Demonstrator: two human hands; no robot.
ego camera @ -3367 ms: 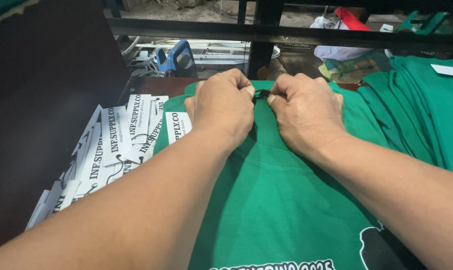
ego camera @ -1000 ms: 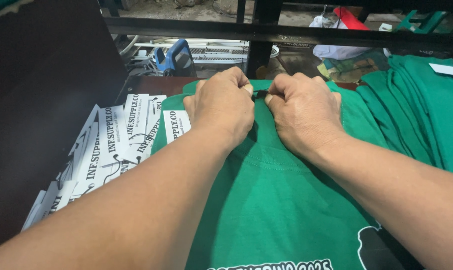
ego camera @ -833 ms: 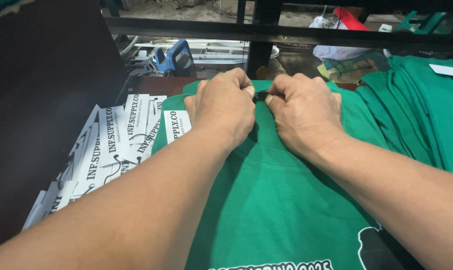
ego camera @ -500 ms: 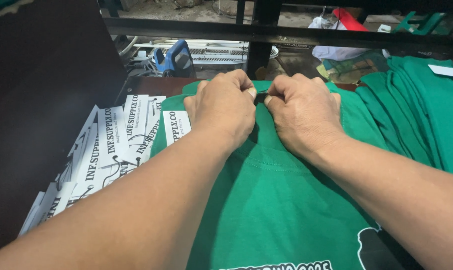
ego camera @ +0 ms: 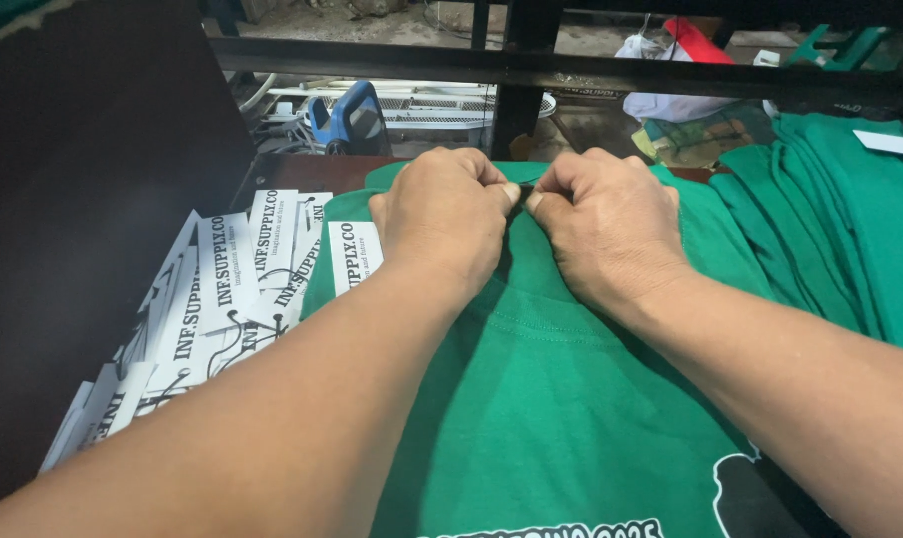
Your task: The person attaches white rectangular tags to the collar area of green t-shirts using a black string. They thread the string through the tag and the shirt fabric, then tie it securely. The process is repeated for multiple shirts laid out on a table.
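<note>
Green T-shirt [ego camera: 561, 399] lay flat across the centre and lower right of the frame, white print at its bottom edge. One left hand [ego camera: 446, 214] and one right hand [ego camera: 611, 224] met at its collar, both pinched narrowly on the fabric, knuckles nearly touching. A fan of white hang tags [ego camera: 222, 289], too overlapped to count, lay at left. More green shirts [ego camera: 850, 229] were stacked at right.

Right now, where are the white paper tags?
The white paper tags lie fanned out left of the green shirt, beside the left hand.
</note>
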